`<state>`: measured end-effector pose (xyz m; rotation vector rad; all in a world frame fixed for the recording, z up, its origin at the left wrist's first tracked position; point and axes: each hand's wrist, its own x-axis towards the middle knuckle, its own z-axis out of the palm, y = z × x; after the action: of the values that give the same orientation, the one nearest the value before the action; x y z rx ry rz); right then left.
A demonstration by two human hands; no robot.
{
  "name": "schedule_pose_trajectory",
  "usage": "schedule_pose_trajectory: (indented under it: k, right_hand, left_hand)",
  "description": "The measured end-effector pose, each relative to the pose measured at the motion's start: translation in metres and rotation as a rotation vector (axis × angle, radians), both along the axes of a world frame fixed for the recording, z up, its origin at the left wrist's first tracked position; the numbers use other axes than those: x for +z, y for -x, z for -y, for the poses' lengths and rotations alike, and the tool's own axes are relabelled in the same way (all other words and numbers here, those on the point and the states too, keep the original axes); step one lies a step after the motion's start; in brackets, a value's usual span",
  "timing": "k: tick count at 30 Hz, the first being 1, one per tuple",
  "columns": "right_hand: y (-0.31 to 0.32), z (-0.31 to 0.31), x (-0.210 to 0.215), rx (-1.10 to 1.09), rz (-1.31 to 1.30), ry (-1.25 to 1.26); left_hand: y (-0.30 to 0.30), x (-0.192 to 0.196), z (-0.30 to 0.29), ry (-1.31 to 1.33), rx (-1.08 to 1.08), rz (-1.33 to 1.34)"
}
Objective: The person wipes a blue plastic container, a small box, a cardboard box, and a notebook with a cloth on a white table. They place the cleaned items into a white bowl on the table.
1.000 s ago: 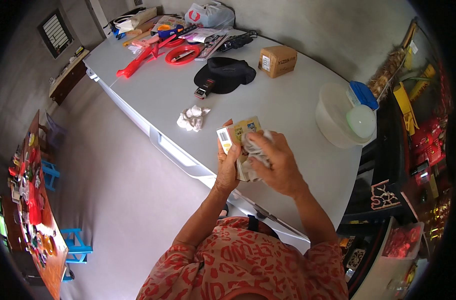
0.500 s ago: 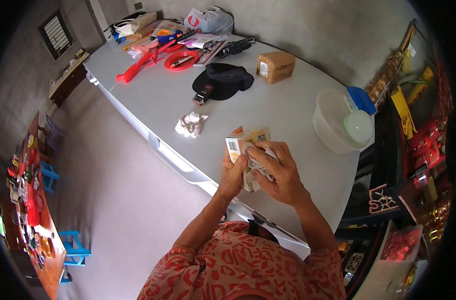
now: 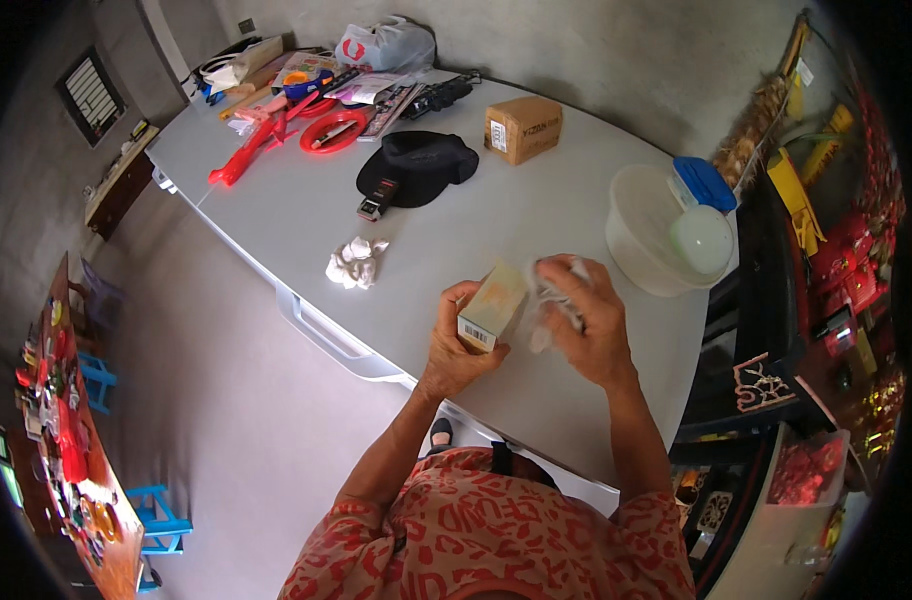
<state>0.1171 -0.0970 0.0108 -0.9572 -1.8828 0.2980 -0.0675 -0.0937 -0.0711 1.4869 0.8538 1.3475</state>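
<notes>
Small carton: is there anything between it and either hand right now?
The left hand grips the small carton directly, with nothing visible between. The right hand holds a crumpled white tissue against the carton's side, so the tissue lies between that hand and the carton.

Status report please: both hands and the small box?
Left hand grips small box. Right hand presses white cloth against it. Crumpled tissue lies apart.
</notes>
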Motion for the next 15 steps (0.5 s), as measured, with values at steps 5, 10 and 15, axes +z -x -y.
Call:
schedule_pose_trajectory:
  k: [5,10,15]
  right_hand:
    - [0.021,0.007,0.019,0.238,0.385,-0.036]
    - [0.013,-0.006,0.022,0.160,0.409,0.059]
    - [0.006,-0.012,0.025,0.002,0.464,0.109]
  left_hand:
    - [-0.004,-0.001,0.004,0.018,-0.155,0.137]
    - [0.003,-0.017,0.003,0.024,-0.113,0.043]
    - [0.001,-0.012,0.005,-0.031,-0.025,-0.057]
